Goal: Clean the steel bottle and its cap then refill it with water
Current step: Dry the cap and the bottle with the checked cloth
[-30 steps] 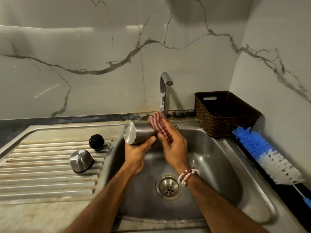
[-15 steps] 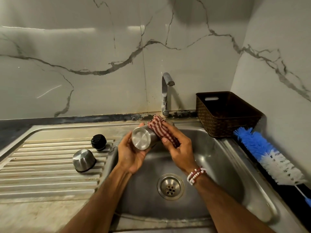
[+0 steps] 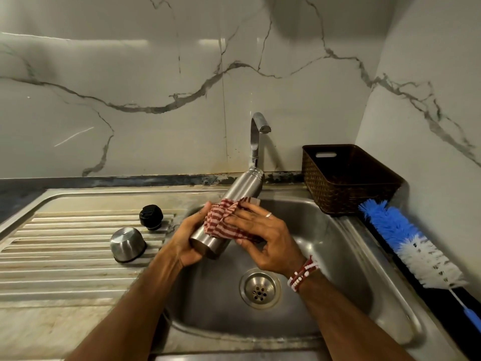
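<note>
My left hand [image 3: 186, 239] gripped the steel bottle [image 3: 240, 195] by its base over the sink [image 3: 328, 246], steadying it; my right hand [image 3: 264, 238] clutched the striped cloth [image 3: 221, 221] around its middle; the black cap [image 3: 151, 217] lay on the drainboard [image 3: 65, 247].

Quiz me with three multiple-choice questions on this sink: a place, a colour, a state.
1. Where is the black cap? A on the draining board; B on the floor; C on a shelf.
2. What colours are the brush bristles? A green, yellow; B blue, white; C all black.
3. The steel bottle is: A capped; B uncapped; C dented flat.
Answers: 1 A, it sits on the ribbed steel. 2 B, blue tip, white nearer the handle. 3 B, its threaded mouth shows bare while the right hand holds striped cloth round it.
</note>
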